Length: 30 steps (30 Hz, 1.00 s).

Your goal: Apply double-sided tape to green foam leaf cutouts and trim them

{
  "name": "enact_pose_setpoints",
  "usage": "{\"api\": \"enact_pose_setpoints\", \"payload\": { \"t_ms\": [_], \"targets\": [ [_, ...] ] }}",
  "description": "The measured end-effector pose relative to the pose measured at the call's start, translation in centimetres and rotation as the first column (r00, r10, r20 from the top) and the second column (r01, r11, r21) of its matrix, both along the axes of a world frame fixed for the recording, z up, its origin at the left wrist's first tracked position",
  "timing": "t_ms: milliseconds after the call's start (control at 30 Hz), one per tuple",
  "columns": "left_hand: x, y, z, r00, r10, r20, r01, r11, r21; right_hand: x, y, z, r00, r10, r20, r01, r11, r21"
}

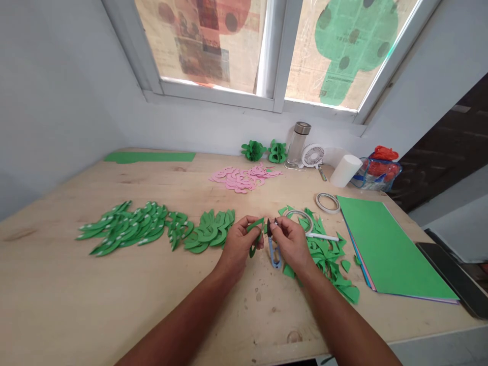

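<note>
In my left hand (241,240) is a small cut green paper piece (256,244), pinched between thumb and fingers, its pointed tip upward. My right hand (292,238) is close beside it, thumb and forefinger pressed together; whatever they hold, if anything, is too small to make out. A pair of thread snips (274,254) with blue handles and dark blades shows just below and between the hands, its blades partly covered by my right fingers. Left of my left hand lies a pile of curved green paper cutouts (209,231). Green paper scraps (324,259) spread under and beyond my right hand.
Green pieces with white strips (133,229) lie left. Pink cutouts (244,178), two green paper shapes (253,151), a glass bottle (296,147) and a white fan (313,155) stand farther back. Tape rolls (328,202), a white pen (323,237), green sheets (392,249) and a phone (453,279) are right.
</note>
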State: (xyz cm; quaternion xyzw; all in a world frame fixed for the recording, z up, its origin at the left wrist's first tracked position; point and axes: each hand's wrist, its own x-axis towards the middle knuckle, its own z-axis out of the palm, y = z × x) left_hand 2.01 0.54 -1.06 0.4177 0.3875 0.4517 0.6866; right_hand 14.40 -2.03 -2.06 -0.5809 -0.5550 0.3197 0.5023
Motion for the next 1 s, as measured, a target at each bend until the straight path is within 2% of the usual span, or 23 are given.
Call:
{"api": "enact_pose_setpoints", "payload": {
  "t_ms": [400,667,1000],
  "targets": [
    [0.1,-0.1,-0.4,0.995,-0.091,-0.048,0.090,0.996,-0.010,-0.1,-0.1,0.8,0.984,0.001,-0.180,0.001,1.000,0.008],
    [0.1,-0.3,0.3,0.992,-0.125,-0.027,0.125,0.992,-0.006,-0.2,-0.2,1.0,0.981,0.002,-0.192,-0.002,1.000,0.000],
    [0.1,-0.3,0.2,0.992,-0.128,-0.010,0.128,0.992,0.008,-0.2,-0.1,0.8,0.967,-0.007,-0.253,0.009,1.000,0.004]
  ]
}}
